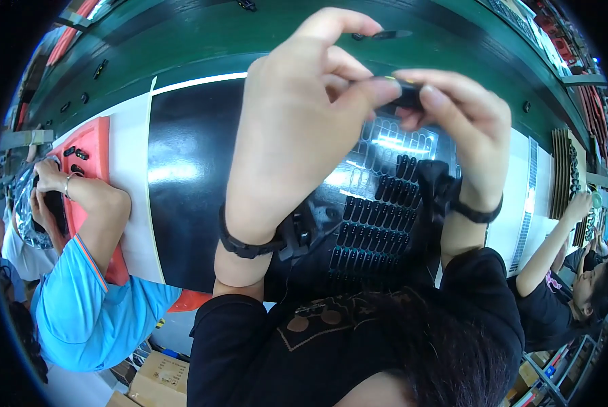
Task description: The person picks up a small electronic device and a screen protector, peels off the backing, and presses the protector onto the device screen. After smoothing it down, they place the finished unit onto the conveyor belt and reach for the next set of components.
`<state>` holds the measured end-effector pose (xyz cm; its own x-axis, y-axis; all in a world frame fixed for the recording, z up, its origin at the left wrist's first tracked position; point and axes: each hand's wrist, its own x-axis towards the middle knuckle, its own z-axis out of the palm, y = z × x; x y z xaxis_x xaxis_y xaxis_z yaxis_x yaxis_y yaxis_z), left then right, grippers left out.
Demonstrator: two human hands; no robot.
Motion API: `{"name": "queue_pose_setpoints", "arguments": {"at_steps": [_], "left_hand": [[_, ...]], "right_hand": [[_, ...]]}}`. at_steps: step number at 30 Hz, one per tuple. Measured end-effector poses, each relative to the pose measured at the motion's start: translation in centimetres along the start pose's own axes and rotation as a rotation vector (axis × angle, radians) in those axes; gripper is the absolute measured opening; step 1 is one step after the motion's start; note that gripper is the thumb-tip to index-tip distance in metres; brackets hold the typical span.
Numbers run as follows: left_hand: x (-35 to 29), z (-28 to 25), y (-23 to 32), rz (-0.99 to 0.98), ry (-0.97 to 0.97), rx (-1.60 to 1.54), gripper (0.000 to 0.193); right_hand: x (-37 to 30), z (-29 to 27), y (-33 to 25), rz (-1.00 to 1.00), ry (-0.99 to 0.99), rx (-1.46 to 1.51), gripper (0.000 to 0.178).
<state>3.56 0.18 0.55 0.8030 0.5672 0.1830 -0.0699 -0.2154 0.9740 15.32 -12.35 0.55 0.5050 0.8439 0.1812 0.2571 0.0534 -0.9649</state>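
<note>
My left hand [297,129] and my right hand [473,129] meet above the far part of the black work mat [188,183]. Between their fingertips is a small black oblong part [410,96], pinched from both sides and partly covered by the fingers. My left index finger sticks out past it, its tip beside a thin dark pointed strip [393,34]; whether the two touch, I cannot tell. Below my hands, rows of black oval pieces [378,214] lie on the mat. A clear sheet with oval outlines [402,142] shows beyond these rows.
A green conveyor belt [202,41] carrying a few small black parts runs along the far side. To the left, a co-worker in a blue shirt [80,298] works by a red tray [99,156]. Another person [555,292] reaches in at right, near stacked brown trays [562,163].
</note>
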Motion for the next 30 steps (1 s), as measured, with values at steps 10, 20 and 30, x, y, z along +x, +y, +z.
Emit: {"name": "queue_pose_setpoints", "arguments": {"at_steps": [10,20,30], "left_hand": [[0.0,-2.5,0.4,0.202,0.161,0.555,0.021],[-0.7,-4.3,2.3,0.250,0.120,0.348,0.012],[-1.8,-4.8,3.2,0.130,0.127,0.210,0.012]], "right_hand": [[8.2,-4.3,10.6,-0.025,0.193,-0.834,0.037],[17.2,4.0,12.6,0.364,-0.151,-1.245,0.055],[13.8,3.6,9.3,0.148,-0.093,-0.736,0.027]]}}
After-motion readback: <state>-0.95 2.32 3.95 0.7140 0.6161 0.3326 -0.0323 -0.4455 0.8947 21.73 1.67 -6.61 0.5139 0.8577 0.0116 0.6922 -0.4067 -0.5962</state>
